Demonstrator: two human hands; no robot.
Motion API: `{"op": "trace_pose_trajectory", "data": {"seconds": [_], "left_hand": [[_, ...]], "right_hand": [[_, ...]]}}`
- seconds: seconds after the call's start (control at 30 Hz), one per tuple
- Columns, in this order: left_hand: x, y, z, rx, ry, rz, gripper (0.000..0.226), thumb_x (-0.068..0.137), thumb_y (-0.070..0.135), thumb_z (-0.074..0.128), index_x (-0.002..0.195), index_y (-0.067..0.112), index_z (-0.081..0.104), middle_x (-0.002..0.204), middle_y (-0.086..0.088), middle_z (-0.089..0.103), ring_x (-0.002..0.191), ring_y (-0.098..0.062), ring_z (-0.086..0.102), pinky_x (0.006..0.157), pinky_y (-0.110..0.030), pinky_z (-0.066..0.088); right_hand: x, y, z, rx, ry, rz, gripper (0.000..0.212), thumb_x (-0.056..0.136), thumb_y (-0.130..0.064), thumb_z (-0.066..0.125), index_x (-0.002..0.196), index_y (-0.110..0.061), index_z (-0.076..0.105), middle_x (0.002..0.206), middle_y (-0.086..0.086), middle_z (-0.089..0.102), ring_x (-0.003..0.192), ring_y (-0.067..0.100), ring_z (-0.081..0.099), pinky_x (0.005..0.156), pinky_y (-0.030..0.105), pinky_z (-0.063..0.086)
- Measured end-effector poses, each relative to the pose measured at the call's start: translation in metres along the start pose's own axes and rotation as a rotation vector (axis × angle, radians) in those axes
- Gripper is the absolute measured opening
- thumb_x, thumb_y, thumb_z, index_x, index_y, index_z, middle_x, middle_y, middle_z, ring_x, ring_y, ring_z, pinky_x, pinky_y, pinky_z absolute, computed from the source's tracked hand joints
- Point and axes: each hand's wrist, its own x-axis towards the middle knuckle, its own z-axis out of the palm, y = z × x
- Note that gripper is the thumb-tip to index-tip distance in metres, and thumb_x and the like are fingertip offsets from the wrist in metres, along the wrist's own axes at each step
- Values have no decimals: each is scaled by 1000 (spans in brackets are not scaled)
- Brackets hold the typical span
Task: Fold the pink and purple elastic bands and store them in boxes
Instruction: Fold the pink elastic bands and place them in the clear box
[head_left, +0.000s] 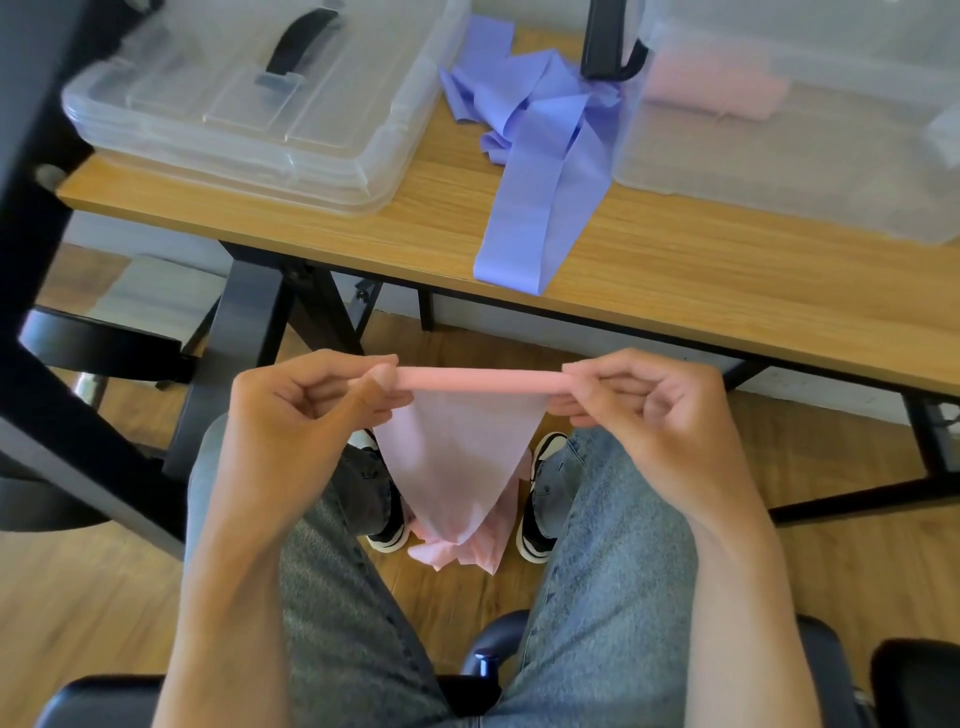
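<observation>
Pink stretchy elastic band (457, 457) is held up over the person's lap, in front of the table edge, not on the table. Its top edge is rolled into a narrow tube stretched level between both hands. Left hand (306, 400) pinches the left end of the roll between thumb and curled fingers; right hand (644, 400) pinches the right end the same way. Hands sit well apart with the roll taut between them. Below the roll the band hangs as a tapering sheet, narrowing to a crumpled bunch down between the two black-and-white shoes (540, 499) above the wood floor.

Long purple elastic band (535, 171) lies loose and tangled on the light wooden table (701, 291); one end trails to the near table edge. It sits between two boxes. Left: clear plastic box with a closed lid and black handle (260, 98). Right: open clear plastic box (779, 130), with a folded pink band (711, 83) inside near its far left corner.

Blue jeans (597, 571) on both legs, black chair seat (498, 670) under the person
</observation>
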Motion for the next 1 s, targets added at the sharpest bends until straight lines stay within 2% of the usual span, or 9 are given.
{"op": "trace_pose_trajectory", "data": {"seconds": [0.1,0.2,0.27,0.4,0.53,0.7,0.87,1.0], "left_hand": [[0,0,-1,-17,-25,-9,24,86,13,73,110,11,75,95,0,80,89,-19,78,77,-29,64],[0,-1,-2,-43,-60,-46,31,84,17,72,115,14,73,101,-1,80,95,-19,78,79,-29,63],[0,-3,-3,-70,-79,-74,31,85,13,72,115,12,73,101,-2,80,95,-21,78,79,-29,63],[-1,-4,-3,-87,-98,-94,32,82,11,73,114,8,73,99,-3,80,95,-20,78,77,-27,63],[0,-4,-2,-67,-120,-93,33,82,12,75,114,8,73,98,-4,80,94,-20,77,78,-26,63],[1,-5,-4,-14,-156,-87,29,82,14,75,111,15,76,98,-1,80,94,-19,76,79,-29,63],[0,-6,3,145,-184,-25,28,83,15,77,108,27,75,97,12,78,92,-11,74,77,-22,60],[1,-6,-4,127,-129,-22,27,83,15,78,110,18,75,95,5,78,89,-14,74,76,-24,61]], "right_hand": [[1,2,-1,29,4,-7,18,95,-12,70,111,-8,76,97,3,81,92,21,79,80,37,64],[0,4,-2,66,-24,14,28,94,-11,68,122,-13,72,102,0,81,98,19,78,83,31,63],[0,5,-2,66,-53,34,31,95,-10,66,126,-16,69,104,-1,81,101,18,77,84,30,62],[0,7,-3,51,-86,56,29,98,-2,63,124,-12,70,107,0,80,102,17,77,84,29,62],[0,6,-2,30,-105,62,26,98,-2,64,119,-15,73,107,-1,80,102,17,77,84,30,63],[1,6,-4,2,-117,97,24,97,-3,67,118,-11,74,103,0,81,98,16,78,85,32,63],[0,3,11,73,-196,104,17,94,-8,71,110,-10,75,96,4,81,92,20,79,80,29,63],[1,6,1,89,-162,114,21,96,-3,68,115,-9,73,98,7,81,93,23,79,83,33,63]]}}
